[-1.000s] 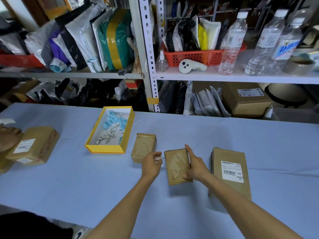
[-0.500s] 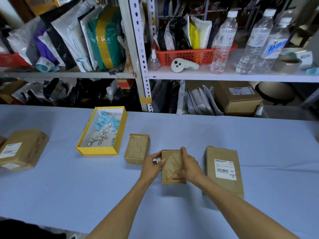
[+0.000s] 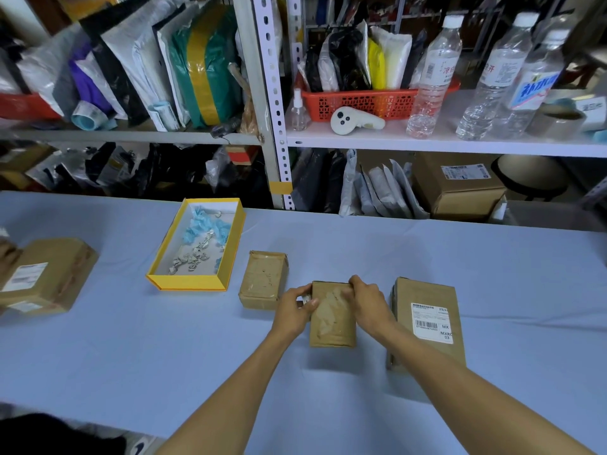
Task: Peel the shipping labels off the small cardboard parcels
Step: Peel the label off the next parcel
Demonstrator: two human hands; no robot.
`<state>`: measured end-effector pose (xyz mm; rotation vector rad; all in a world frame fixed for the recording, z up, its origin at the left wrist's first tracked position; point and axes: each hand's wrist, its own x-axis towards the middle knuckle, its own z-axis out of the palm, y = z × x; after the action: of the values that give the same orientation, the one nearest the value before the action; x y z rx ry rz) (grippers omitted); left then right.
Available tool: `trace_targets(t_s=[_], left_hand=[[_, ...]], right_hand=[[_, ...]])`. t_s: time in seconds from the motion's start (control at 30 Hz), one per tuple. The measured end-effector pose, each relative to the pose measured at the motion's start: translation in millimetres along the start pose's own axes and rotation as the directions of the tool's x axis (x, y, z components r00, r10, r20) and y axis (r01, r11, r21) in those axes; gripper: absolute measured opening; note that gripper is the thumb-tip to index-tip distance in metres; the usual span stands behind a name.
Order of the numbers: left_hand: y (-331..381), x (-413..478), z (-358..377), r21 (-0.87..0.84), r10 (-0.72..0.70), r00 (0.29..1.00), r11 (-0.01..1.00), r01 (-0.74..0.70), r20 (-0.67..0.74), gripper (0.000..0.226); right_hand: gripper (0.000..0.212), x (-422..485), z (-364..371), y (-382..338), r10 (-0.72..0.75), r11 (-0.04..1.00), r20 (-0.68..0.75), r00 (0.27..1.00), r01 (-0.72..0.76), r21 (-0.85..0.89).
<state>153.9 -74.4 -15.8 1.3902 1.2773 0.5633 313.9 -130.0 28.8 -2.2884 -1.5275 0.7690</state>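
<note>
**Both hands on the middle parcel**

Head view: pale blue table (image 3: 131,362) up front, cluttered metal shelving (image 3: 262,103) behind. Centred on the table, a small parcel (image 3: 333,326) with a scuffed, label-free top. Left hand (image 3: 294,310) curled against its left edge, thumb on the top face, fingers pinched around a crumpled white scrap (image 3: 306,298). Right hand (image 3: 369,302) clasped over the far right corner, fingers bent on the cardboard. Just left, a second bare parcel (image 3: 264,279). Just right, a bigger parcel (image 3: 427,320) with its shipping label (image 3: 432,321) intact. Further left, a yellow tray (image 3: 197,284) with paper scraps inside; at the far left edge, another labelled parcel (image 3: 49,274).
</note>
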Motion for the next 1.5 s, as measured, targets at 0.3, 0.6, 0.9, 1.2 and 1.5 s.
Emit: trace_targets(t_s=[0.3, 0.6, 0.9, 1.2, 1.5], left_hand=[[-1.7, -1.1, 5.8, 0.036, 0.0, 1.0, 0.999, 0.0, 0.009, 0.044], [-4.6, -2.9, 5.6, -0.002, -0.025, 1.0, 1.0, 0.025, -0.009, 0.046], [-1.9, -3.3, 10.5, 0.012, -0.051, 0.998, 0.999, 0.051, -0.021, 0.038], [-4.3, -5.3, 2.9, 0.033, -0.033, 0.999, 0.999, 0.034, -0.016, 0.043], [6.4, -1.7, 5.1, 0.032, 0.016, 0.995, 0.999, -0.013, -0.101, 0.046]], right_hand=[[0.084, -12.4, 10.7, -18.7, 0.101, 0.994, 0.049, 0.994, -0.098, -0.051], [0.042, -11.1, 6.0, -7.9, 0.069, 0.998, 0.067, 0.995, -0.069, -0.006], [0.086, -13.0, 10.0, -8.8, 0.091, 0.995, 0.102, 0.991, -0.094, 0.021], [0.03, -5.8, 5.0, -9.1, 0.022, 0.999, 0.016, 1.0, -0.023, 0.036], [0.064, -4.6, 6.5, -8.4, 0.177, 0.943, 0.012, 0.984, -0.173, 0.285]])
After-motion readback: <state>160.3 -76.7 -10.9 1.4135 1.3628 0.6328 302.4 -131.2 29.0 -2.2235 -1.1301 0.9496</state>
